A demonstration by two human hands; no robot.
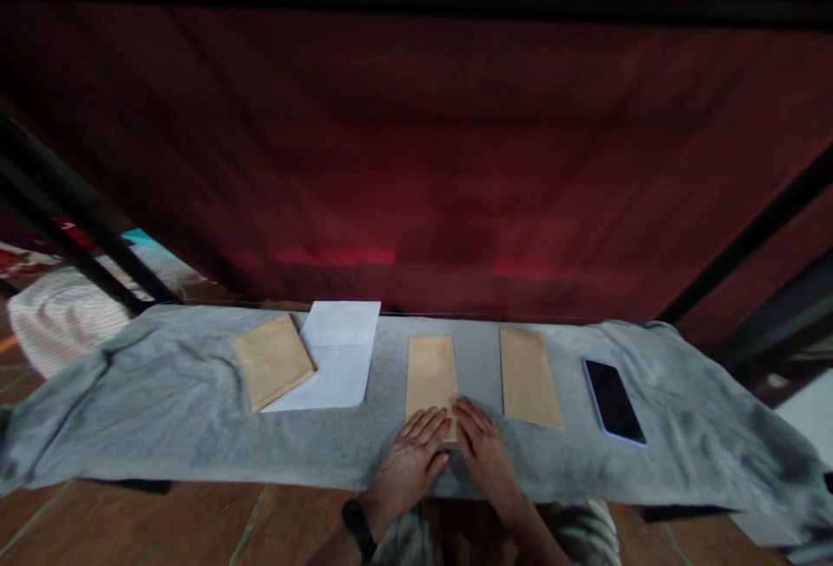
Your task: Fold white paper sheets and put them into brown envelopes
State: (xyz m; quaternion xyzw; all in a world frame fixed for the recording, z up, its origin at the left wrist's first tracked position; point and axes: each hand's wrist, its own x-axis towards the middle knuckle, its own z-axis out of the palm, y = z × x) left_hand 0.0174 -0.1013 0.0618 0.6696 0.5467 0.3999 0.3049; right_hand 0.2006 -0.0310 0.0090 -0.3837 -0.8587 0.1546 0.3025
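A brown envelope [430, 375] lies flat at the middle of the table, long side running away from the person, its near end covered by fingertips. The left hand [413, 453] rests palm down with the fingers stretched out and slightly fanned, their tips on the envelope's near left corner. The right hand [482, 449] lies beside it, also palm down and flat, its fingers reaching onto the near right corner. The two hands sit close together, thumbs nearly touching, and neither pinches or grips anything. A black wristband [357, 527] circles the left wrist.

Just to the right, apart from the first, a second brown envelope [528, 375] lies at a slight angle. Further right lies a dark-screened phone [613, 399], face up. To the left, a third brown envelope [272, 360] lies tilted, its right edge overlapping a white sheet of paper [342, 353].

All of these rest on a grey cloth [162, 410] that covers the table and hangs over its near edge. Behind the table hangs a dark red curtain [416, 158], and brown floor tiles [195, 523] show below.
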